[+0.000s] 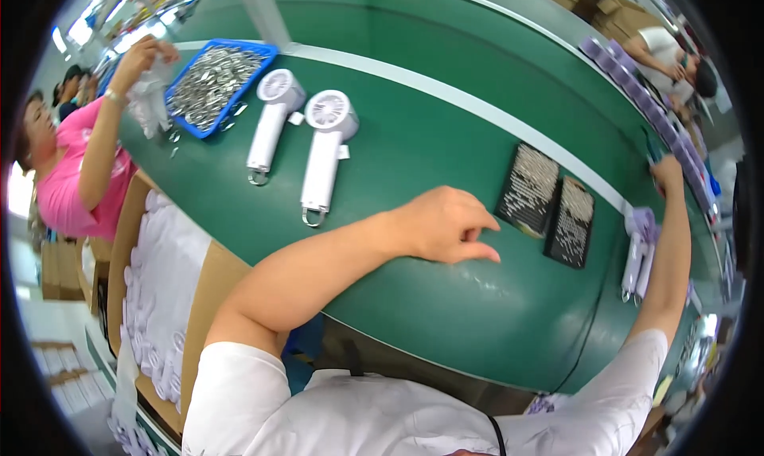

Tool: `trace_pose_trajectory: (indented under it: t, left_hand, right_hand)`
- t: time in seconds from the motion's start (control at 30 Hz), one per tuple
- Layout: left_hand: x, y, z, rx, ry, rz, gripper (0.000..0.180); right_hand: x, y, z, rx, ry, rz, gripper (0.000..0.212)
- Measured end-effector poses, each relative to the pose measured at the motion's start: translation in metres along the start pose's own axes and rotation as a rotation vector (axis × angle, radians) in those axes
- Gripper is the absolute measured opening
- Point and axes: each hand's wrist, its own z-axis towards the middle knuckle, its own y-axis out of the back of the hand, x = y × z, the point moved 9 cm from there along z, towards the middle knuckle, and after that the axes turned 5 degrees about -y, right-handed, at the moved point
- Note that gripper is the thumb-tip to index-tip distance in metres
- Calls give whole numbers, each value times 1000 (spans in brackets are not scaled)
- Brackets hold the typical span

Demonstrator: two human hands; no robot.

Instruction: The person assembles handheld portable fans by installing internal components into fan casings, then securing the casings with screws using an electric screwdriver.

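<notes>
My left hand (447,224) hovers over the green table (446,313), its thumb and forefinger apart and nothing visible between them. At the far right, my right hand (668,173) is closed round a slim dark tool (653,144), its exact kind unclear. Below that hand, next to my forearm, lie light purple handheld fans (637,253) with metal rings. Between my hands are two black trays (570,225) of small pale metal pieces. Left of my left hand lie two white handheld fans, the nearer (322,153) and the farther (273,122), each with a metal ring.
A blue tray (208,131) heaped with metal pieces stands at the back left, near a person in pink (68,177) handling a clear bag. A cardboard box (211,289) of white fans is at my left. Purple parts (637,82) line the far right. A thin cord (587,337) crosses the table.
</notes>
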Motion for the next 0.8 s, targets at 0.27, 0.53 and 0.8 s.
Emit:
trace_pose_trajectory:
  t: [0.27, 0.53, 0.8]
  left_hand:
    - [8, 13, 6, -97, 125, 76, 32]
    - [31, 67, 2, -355, 387, -97, 79]
    - [10, 56, 4, 138, 329, -300, 92]
  right_hand:
    - [50, 170, -93, -18, -111, 351, 37]
    - [180, 313, -314, 19, 132, 703, 29]
    - [307, 281, -453, -56, 739, 731, 73]
